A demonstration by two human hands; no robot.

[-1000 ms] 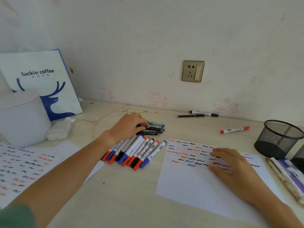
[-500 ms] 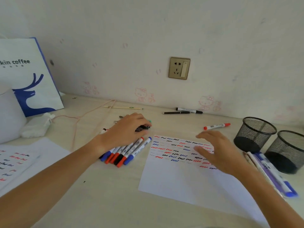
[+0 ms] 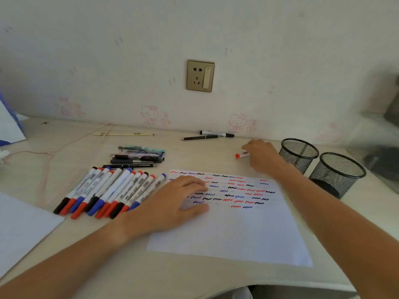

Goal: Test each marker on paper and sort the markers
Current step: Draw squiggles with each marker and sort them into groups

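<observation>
Pale beige counter (image 3: 194, 275) against a white wall with faint pink cartoon-cat prints.

Near: white test sheet (image 3: 233, 229) lies flat at centre, upper half covered in red, blue and black squiggles. Left hand (image 3: 172, 203) rests palm-down on the sheet's left part, fingers straight and relaxed, holding nothing. Corner of a second sheet (image 3: 19, 229) at the left edge.

Mid: row of whiteboard markers (image 3: 108, 190) just left of the test sheet, side by side, red, blue and black caps, angled up-right. Behind them, a small pile of pens (image 3: 138, 156). Two black mesh pen cups (image 3: 319, 165) stand right of the sheet, upright, next to each other.

Far: right hand (image 3: 262, 157) reaches past the sheet's top edge, grip closed around a red-capped marker (image 3: 241, 155) on the counter; only the cap end sticks out left of the fingers (image 3: 250, 147). Behind it, near the wall, a black-capped marker (image 3: 217, 133) and a thin black pen (image 3: 199, 137) lie touching or nearly so. A flat wooden stick (image 3: 122, 134) lies further left. Gold wall socket (image 3: 200, 75) above.
</observation>
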